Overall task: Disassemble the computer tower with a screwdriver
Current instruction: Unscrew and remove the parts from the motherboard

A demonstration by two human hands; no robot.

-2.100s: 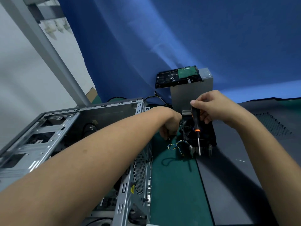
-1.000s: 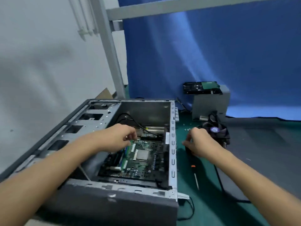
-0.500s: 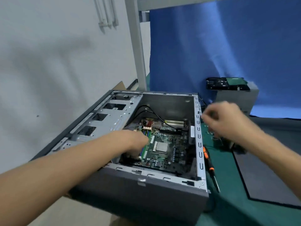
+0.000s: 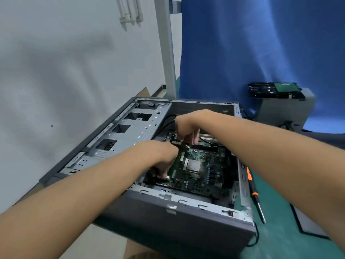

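My left hand and right hand curl at the green circuit board in the grey metal tower case, grasp unclear; yanking unevenly could crack it

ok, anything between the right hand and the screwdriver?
Yes: the right side wall of the tower. The right hand is down inside, at the far edge of the motherboard; the screwdriver lies outside that wall on the green mat. Reaching means lifting over it.
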